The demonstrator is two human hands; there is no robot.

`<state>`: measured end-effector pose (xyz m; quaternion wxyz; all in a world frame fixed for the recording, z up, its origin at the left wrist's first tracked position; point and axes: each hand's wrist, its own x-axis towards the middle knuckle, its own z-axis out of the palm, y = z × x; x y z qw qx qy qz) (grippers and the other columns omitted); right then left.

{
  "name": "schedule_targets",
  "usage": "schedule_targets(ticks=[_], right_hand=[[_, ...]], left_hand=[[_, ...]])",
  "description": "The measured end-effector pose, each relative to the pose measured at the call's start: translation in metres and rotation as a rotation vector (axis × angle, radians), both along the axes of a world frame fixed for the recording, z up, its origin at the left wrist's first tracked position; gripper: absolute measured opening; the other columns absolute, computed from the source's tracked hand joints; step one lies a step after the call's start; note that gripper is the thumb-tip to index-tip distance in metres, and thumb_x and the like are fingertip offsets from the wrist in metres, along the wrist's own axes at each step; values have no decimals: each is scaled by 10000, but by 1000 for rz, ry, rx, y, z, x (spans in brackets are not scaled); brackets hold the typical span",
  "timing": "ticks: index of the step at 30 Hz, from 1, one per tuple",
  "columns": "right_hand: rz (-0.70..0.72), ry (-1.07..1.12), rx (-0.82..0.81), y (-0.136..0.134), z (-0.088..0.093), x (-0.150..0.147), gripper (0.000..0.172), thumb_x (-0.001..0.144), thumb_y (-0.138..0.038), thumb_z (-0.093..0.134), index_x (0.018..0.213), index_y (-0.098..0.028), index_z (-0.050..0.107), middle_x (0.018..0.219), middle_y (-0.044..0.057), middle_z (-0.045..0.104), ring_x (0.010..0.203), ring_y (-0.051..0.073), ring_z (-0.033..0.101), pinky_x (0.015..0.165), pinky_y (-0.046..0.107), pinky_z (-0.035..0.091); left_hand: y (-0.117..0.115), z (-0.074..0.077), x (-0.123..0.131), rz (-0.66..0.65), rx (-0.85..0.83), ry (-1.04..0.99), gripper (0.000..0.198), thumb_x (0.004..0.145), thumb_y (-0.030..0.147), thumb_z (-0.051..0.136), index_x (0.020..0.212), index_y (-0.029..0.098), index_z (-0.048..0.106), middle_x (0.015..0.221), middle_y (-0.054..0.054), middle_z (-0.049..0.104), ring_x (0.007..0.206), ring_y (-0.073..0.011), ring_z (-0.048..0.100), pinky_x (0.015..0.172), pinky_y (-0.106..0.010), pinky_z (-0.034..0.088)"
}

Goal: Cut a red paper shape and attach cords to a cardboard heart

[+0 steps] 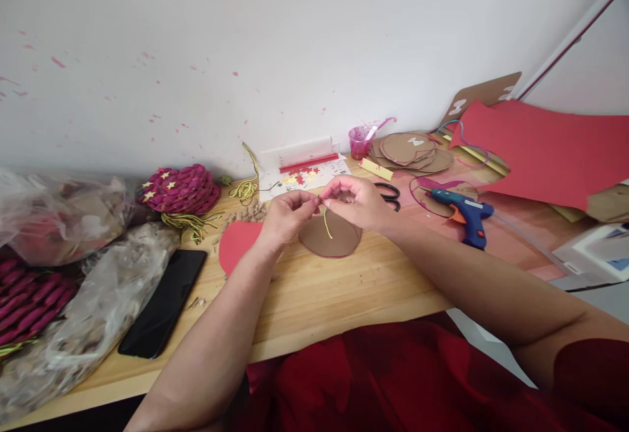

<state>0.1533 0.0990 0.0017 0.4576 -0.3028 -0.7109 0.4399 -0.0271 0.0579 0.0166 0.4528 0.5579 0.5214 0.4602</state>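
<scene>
My left hand (291, 214) and my right hand (360, 202) meet fingertip to fingertip above the table. Both are closed in a pinch on a thin yellow-green cord (327, 223), whose short end hangs down between them. Under the cord lies a brown cardboard cutout (339, 243) with a purple outline, partly covered by my hands. To the left, a red paper cutout (234, 248) is partly hidden by my left forearm. Black-handled scissors (393, 197) lie just behind my right hand. Exactly how the cord runs between the fingertips is too small to tell.
A blue glue gun (464, 214) and red sheets (550, 153) lie at right. Behind are stacked cardboard cutouts (407, 150), a pink cup (360, 143) and star pieces (299, 176). A purple braided bundle (189, 189), plastic bags (108, 301) and a phone (164, 304) occupy the left.
</scene>
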Motion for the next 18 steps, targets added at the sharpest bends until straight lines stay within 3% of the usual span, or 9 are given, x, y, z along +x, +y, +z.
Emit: schedule_targets(ticks=[4,8,18], right_hand=[[-31,-87,-7,0,9,4,112,818,-295,690,832,-185,692,820,29,712,745,153,625,664,287,485],[-42,-183,-35,-2,14,5,135,792,-311,714,817,-183,684,789,23,712,676,141,598,617,283,460],[-59,-336,51,1,4,4,88,848,-252,659,791,-190,631,729,9,673,651,147,569,622,297,415]], left_hand=[[0,0,2,4,71,184,199,758,364,721,744,168,695,695,-14,659,610,-119,509,586,-256,379],[-2,-1,4,-8,123,283,186,765,349,692,743,164,695,684,-10,646,607,-121,502,573,-252,372],[-4,-8,3,-25,162,439,202,807,350,663,826,167,745,724,-25,702,589,-124,511,547,-254,372]])
